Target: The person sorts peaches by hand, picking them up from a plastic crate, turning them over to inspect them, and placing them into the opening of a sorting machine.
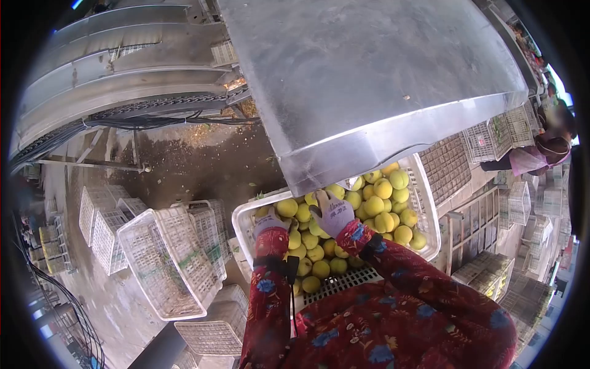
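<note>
A white plastic crate full of yellow-green fruit that look like peaches stands in front of me, its far edge under a metal chute. My right hand, in a pale printed glove, reaches into the middle of the crate with its fingers bent round a peach. At the crate's left side is my left hand, also gloved, against the fruit beside another peach. Its fingertips are mostly hidden among the fruit. Both sleeves are red with a floral pattern.
The broad metal chute overhangs the crate. White crates are stacked at left on the wet floor. More crates and a wooden pallet stand at right, where another person is. Cables run along machinery at upper left.
</note>
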A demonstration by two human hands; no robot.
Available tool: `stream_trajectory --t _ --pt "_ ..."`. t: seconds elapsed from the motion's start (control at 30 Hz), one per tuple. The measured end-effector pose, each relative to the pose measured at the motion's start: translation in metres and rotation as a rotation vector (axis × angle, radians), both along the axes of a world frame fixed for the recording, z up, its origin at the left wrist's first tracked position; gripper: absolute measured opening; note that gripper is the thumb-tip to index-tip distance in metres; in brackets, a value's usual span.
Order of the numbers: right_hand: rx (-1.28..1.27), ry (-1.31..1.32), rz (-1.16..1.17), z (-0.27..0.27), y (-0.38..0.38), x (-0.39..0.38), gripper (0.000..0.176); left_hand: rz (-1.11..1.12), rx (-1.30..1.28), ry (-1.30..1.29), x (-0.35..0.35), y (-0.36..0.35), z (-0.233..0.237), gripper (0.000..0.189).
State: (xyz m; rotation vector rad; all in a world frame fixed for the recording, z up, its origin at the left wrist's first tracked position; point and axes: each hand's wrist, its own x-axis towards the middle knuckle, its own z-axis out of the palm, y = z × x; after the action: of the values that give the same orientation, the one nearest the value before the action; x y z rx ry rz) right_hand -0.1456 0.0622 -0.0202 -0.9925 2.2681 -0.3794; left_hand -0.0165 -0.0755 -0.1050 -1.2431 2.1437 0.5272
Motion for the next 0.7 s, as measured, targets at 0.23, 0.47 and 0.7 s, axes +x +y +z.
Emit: stream_trajectory --t 0.23,0.47,0.7 --pt "0.025 0.103 -0.152 -0.051 -0.009 -0.003 0.075 -0.135 0.111 0.148 0.023 -0.024 -0.048 0.076" --pt "-0.364 -0.157 -0.116 0.033 0.029 -0.01 0.059 0.504 0.953 1.162 0.049 0.016 0.032 0.058" --pt "-0.558 -0.217 -0.209 0.115 0.053 -0.011 0.071 0.8 1.185 1.322 0.023 0.058 0.134 0.058"
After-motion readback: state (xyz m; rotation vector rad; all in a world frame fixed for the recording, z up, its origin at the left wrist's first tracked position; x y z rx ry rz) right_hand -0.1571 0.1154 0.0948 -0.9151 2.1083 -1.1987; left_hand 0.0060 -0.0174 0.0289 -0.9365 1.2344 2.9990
